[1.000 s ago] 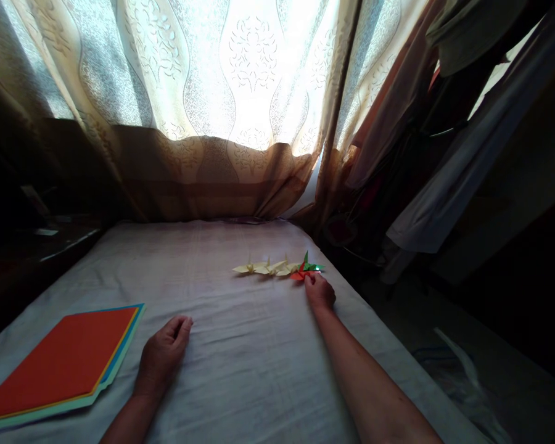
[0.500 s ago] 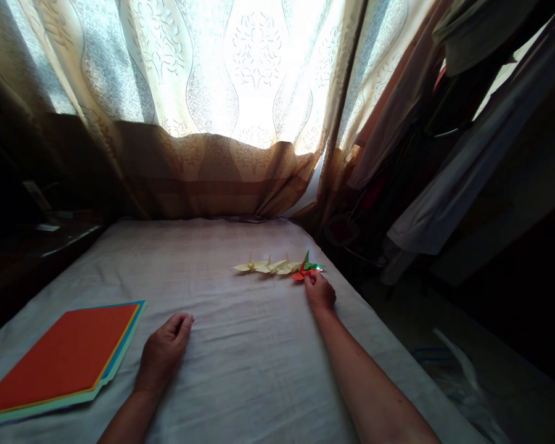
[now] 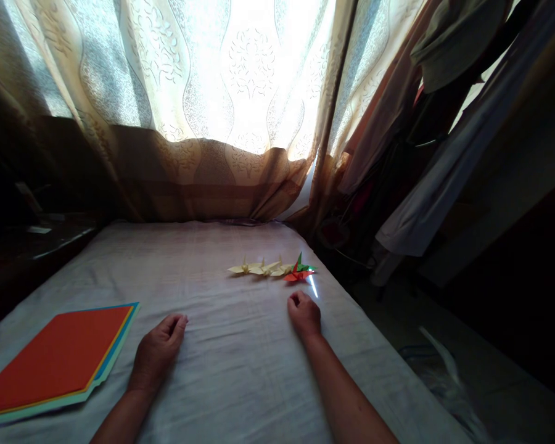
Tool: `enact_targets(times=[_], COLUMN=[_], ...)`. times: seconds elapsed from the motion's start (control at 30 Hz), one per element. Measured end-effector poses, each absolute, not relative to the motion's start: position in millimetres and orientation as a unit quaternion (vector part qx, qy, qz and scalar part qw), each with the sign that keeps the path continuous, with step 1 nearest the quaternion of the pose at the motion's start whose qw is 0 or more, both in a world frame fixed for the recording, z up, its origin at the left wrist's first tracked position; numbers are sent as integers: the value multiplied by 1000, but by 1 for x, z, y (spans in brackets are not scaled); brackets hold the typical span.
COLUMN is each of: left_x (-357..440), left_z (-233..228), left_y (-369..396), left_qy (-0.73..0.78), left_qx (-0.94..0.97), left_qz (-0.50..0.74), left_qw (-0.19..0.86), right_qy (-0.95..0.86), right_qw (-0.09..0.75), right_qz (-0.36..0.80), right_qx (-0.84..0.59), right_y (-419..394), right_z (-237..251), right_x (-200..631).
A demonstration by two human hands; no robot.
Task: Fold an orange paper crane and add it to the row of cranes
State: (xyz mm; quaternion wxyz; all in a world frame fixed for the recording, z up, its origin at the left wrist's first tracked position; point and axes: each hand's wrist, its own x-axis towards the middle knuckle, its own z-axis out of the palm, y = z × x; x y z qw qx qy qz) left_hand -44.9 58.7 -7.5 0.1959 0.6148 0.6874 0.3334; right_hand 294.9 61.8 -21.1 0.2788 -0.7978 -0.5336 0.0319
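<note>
A red origami crane [image 3: 298, 276] stands at the right end of a row of paper cranes, in front of a green crane [image 3: 303, 266] that it partly covers. Several cream cranes [image 3: 264, 268] continue the row to the left. My right hand [image 3: 304, 313] lies just on the near side of the red crane, apart from it, its fingers curled closed with nothing showing in them. To the left, my left hand [image 3: 160, 350] rests on the sheet, thumb against curled fingers, and no object shows in it. A stack of coloured paper [image 3: 62, 354], red on top, lies beside it.
A pale checked sheet [image 3: 222, 364] covers the bed. A patterned curtain [image 3: 203, 160] hangs beyond its far edge. Clothes [image 3: 416, 216] hang at the right, above a clear plastic bag [image 3: 448, 382] on the floor. A dark table [image 3: 32, 243] stands at the left.
My right hand has let go of the red crane and drawn back toward me. The red crane stays beside the green one. My left hand keeps its place by the paper stack.
</note>
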Motion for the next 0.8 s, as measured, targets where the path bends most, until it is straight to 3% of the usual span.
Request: enact_targets(times=[0.5, 0.8], left_x=[-36, -40], left_z=[0, -10], left_y=[50, -4], left_qy=[666, 592], left_qx=[673, 756], left_qz=[295, 275], left_qw=[124, 56], right_qy=[-631, -654], right_qw=[289, 310], right_qz=[45, 91], right_qx=[-719, -684], right_y=[-14, -49], right_z=[-19, -19], right_x=[250, 248])
